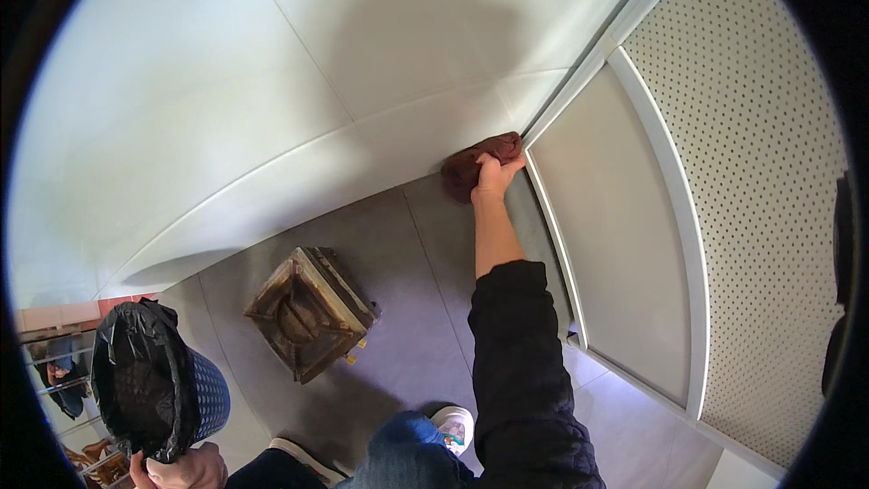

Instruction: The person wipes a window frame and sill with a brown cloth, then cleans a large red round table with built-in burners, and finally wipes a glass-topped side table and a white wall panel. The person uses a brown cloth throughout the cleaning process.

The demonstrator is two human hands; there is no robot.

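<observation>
My right hand reaches forward and grips a bunched dark red cloth. The cloth lies against the foot of the white tiled wall, by the corner where a white-framed panel meets it. At the lower left my left hand holds the near rim of a blue perforated waste bin. A black plastic bag lines the bin and folds over its rim; the bottom of the bin's inside is too dark to make out.
On the grey tiled floor stands a worn brown square box-like object with a round recess. A perforated board rises above the panel at right. A metal rack with shoes is at far left. My shoe shows below.
</observation>
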